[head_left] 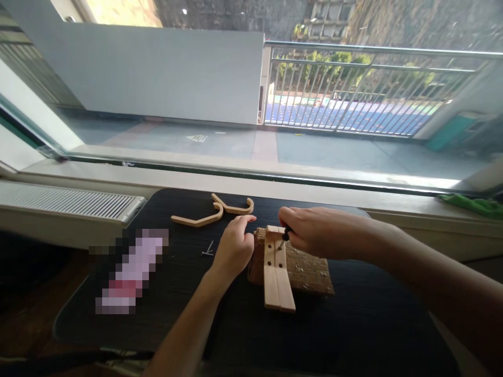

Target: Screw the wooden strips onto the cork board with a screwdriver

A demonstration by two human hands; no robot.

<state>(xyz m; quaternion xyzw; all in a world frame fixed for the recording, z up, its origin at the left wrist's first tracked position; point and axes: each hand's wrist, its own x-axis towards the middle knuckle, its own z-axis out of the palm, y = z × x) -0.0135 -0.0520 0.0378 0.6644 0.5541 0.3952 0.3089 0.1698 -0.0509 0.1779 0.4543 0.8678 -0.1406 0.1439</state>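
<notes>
A wooden assembly lies on the black table (353, 324): two pale slats (277, 277) with holes sit across a woven wooden panel (310, 269). My left hand (233, 248) is closed against the panel's left edge, steadying it. My right hand (310, 230) grips a small dark-handled screwdriver (285, 236), its tip on the upper end of the slats. Two curved wooden pieces (214, 212) lie apart at the table's far side.
A few small screws (208, 250) lie left of my left hand. A blurred pink object (131, 272) rests at the table's left. A white radiator (66, 201) and a window sill run behind the table; a green cloth (475, 204) lies on the sill at right.
</notes>
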